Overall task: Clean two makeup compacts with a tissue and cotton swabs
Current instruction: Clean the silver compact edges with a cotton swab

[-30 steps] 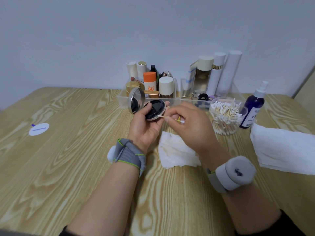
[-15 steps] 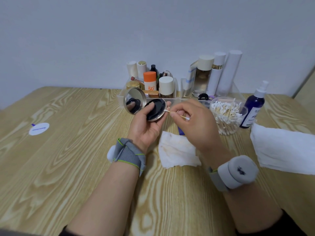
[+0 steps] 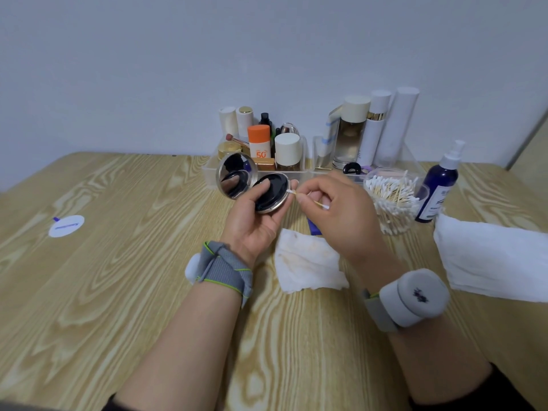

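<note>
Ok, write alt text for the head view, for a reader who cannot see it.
A person's left hand holds an open black compact while the right hand pinches a cotton swab, its tip at the compact's rim. A stained tissue lies on the table by the hands, a jar of swabs to the right.

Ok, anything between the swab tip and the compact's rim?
Nothing visible. The right hand pinches the swab, and its tip is already at the right rim of the open compact held in the left hand. The left thumb lies across the pan, clear of the tip.
</note>
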